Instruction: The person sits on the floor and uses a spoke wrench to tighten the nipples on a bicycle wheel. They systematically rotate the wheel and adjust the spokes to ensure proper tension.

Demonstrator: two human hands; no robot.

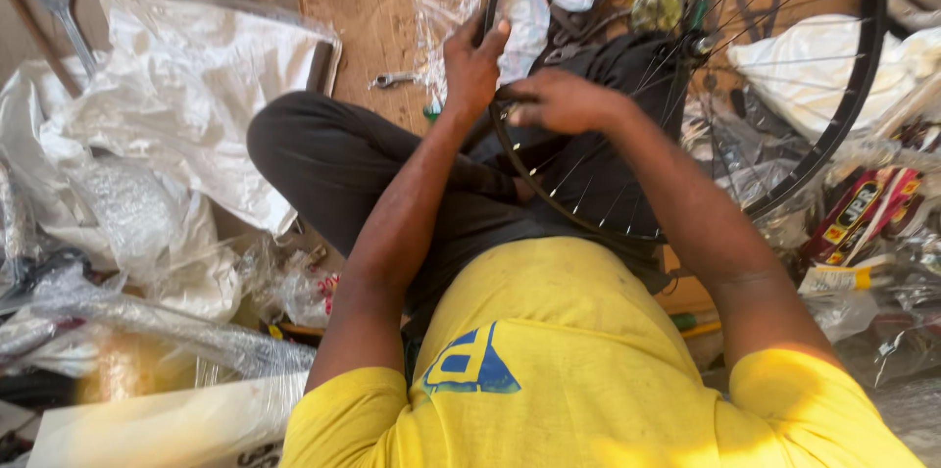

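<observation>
A black bicycle wheel rim (853,86) with thin metal spokes lies tilted across my lap. I sit cross-legged in dark trousers and a yellow shirt. My left hand (473,66) grips the rim's left edge, fingers curled over it. My right hand (561,101) rests just beside it on the rim's inner side, fingers closed; what they pinch is hidden. The wheel's hub (698,37) sits at upper right of my hands.
Crumpled clear plastic wrap and white sacks (186,96) lie to my left. Two spanners lie on the floor, a large spanner (67,17) and a small spanner (394,79). Coloured cartons (863,213) and wrapped parts crowd the right side.
</observation>
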